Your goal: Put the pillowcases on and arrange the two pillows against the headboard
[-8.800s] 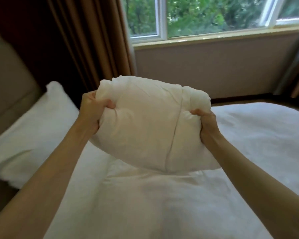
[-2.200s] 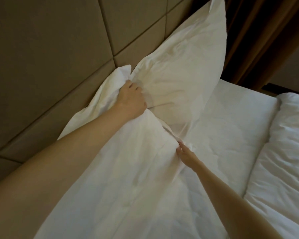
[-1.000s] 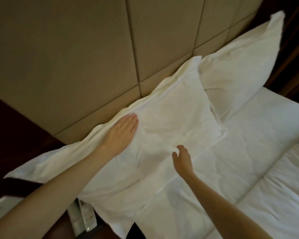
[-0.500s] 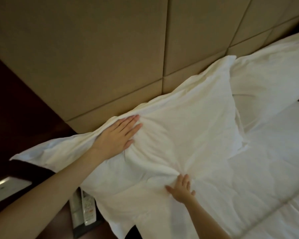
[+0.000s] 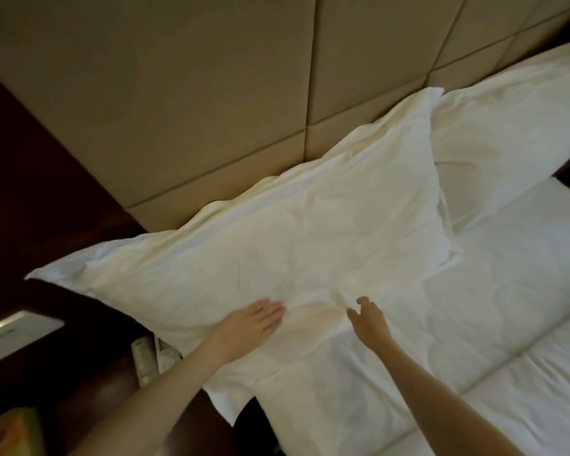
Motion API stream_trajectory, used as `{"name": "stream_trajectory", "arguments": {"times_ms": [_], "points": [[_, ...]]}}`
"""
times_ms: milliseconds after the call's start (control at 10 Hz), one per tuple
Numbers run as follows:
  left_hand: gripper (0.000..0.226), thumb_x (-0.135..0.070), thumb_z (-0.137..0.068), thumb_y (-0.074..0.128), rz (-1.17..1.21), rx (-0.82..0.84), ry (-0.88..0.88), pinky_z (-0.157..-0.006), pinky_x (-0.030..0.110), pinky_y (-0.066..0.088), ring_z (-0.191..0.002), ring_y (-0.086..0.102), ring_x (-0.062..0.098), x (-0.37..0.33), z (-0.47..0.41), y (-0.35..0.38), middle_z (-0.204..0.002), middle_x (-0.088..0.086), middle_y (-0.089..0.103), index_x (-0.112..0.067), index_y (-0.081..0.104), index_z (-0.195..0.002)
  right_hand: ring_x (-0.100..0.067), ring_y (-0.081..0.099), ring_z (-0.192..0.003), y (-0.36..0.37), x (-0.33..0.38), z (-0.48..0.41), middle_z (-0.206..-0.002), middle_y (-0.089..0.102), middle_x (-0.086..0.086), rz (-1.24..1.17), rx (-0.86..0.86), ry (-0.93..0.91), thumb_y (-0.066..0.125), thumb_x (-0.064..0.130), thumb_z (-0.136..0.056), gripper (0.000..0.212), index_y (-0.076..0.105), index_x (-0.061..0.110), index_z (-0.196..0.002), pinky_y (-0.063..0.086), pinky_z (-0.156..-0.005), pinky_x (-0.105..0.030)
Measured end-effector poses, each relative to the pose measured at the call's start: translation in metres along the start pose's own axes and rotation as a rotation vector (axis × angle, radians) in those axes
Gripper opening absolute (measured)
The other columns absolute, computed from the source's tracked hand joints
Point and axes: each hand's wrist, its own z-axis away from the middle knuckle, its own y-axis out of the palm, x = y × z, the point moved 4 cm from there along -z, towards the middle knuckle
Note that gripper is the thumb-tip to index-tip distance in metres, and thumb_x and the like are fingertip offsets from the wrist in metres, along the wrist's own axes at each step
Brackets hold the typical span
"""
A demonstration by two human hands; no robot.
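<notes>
A white cased pillow (image 5: 293, 238) leans against the tan padded headboard (image 5: 185, 103), with its left corner hanging past the bed's edge. Beside it on the right, a second white pillow (image 5: 507, 126) also rests against the headboard, and the nearer pillow overlaps its lower left part. My left hand (image 5: 254, 320) lies flat and open on the near pillow's lower edge. My right hand (image 5: 369, 319) hovers with its fingers spread at the same edge, holding nothing.
The white bed sheet (image 5: 474, 311) spreads to the right, with a folded duvet (image 5: 524, 406) at the lower right. A dark wooden nightstand area (image 5: 89, 383) sits left of the bed, holding small packets (image 5: 144, 360) and a white panel (image 5: 14, 334).
My left hand has slid from the pillow's top edge down to its lower edge. My right hand has lifted slightly off the fabric. The view has shifted a little to the left.
</notes>
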Motion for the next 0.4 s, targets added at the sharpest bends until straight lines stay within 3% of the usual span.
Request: {"name": "stream_trajectory", "arguments": {"times_ms": [100, 200, 300, 400], "points": [[0.054, -0.020, -0.075, 0.038, 0.210, 0.131, -0.038, -0.101, 0.026, 0.046, -0.120, 0.059, 0.009, -0.035, 0.023, 0.021, -0.132, -0.007, 0.062, -0.025, 0.067, -0.120, -0.034, 0.050, -0.123, 0.002, 0.007, 0.006, -0.136, 0.050, -0.019, -0.004, -0.001, -0.023, 0.044, 0.024, -0.097, 0.043, 0.042, 0.003, -0.134, 0.042, -0.099, -0.039], [0.061, -0.008, -0.084, 0.046, 0.362, 0.224, -0.092, -0.116, 0.037, 0.027, -0.142, 0.032, 0.023, -0.057, 0.042, 0.045, -0.155, 0.010, 0.032, -0.007, 0.036, -0.145, -0.034, 0.051, -0.122, 0.006, 0.009, 0.012, -0.136, 0.050, -0.018, 0.002, 0.010, -0.028, 0.044, 0.024, -0.096, 0.042, 0.043, 0.005, -0.134, 0.043, -0.100, -0.040], [0.055, 0.002, -0.090, 0.035, 0.451, 0.280, -0.084, -0.116, 0.039, 0.024, -0.143, 0.028, 0.028, -0.061, 0.053, 0.043, -0.157, 0.014, 0.025, -0.003, 0.028, -0.145, -0.033, 0.050, -0.123, 0.005, 0.013, 0.022, -0.136, 0.051, -0.018, -0.001, 0.022, -0.025, 0.044, 0.024, -0.096, 0.041, 0.044, 0.004, -0.133, 0.042, -0.100, -0.040], [0.039, -0.002, -0.093, 0.035, 0.518, 0.314, -0.034, -0.104, 0.039, 0.036, -0.123, 0.047, 0.032, -0.052, 0.039, 0.022, -0.139, 0.014, 0.047, -0.005, 0.043, -0.131, -0.032, 0.049, -0.125, 0.000, 0.017, 0.028, -0.137, 0.051, -0.017, -0.040, 0.009, -0.015, 0.045, 0.025, -0.096, 0.042, 0.045, 0.004, -0.132, 0.041, -0.102, -0.038]]}}
